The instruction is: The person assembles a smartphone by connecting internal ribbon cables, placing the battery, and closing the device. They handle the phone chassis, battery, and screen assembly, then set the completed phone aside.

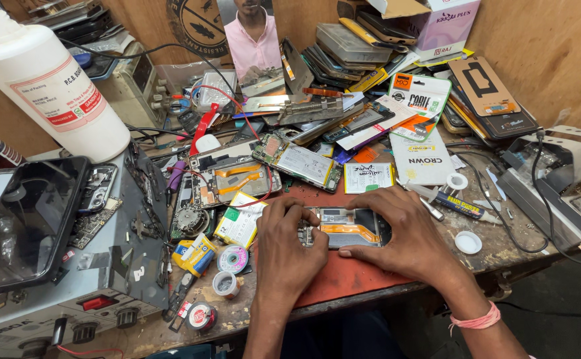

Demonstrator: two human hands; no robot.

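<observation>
Between both hands, an opened phone on the red mat

Near edge: left hand (289, 242) curls over the opened phone's (347, 227) left end, fingers pinched there; right hand (400, 233) cups its right end, thumb along the near side. Farther back lie another opened phone (297, 161), then a white bottle (48, 80) far left
</observation>
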